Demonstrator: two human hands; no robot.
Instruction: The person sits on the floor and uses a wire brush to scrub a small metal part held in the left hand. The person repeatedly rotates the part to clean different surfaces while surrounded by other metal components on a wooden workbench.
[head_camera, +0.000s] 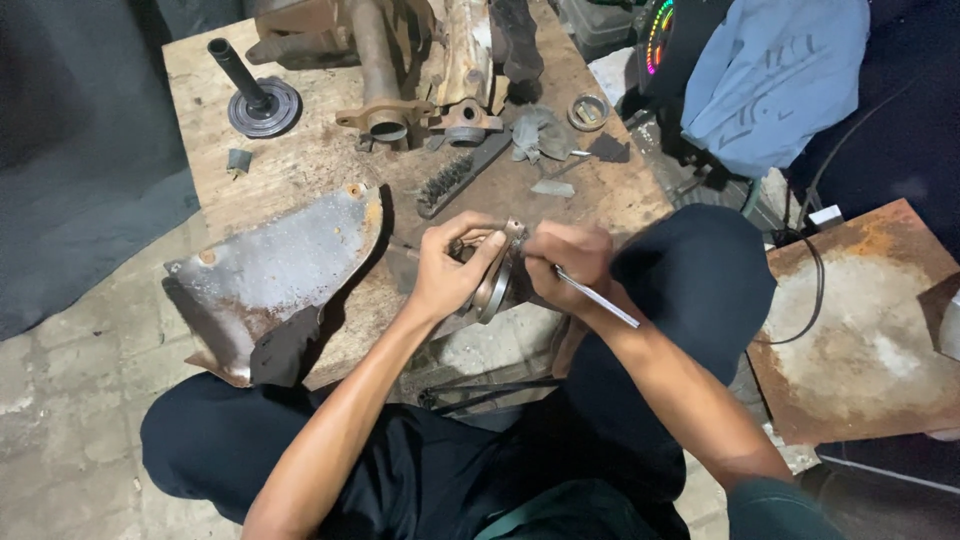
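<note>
My left hand grips a round grey metal part by its rim, held on edge above the near edge of a worn wooden board. My right hand is closed around a thin metal tool, whose handle sticks out towards my right forearm. The tool's tip is hidden against the metal part. Both hands are close together, touching the part from either side.
A bent rusty metal sheet lies on the board's left. A wire brush, a flanged shaft, rusty pipe parts, a small ring and a grey rag lie beyond. A rusty plate sits right; blue cloth above it.
</note>
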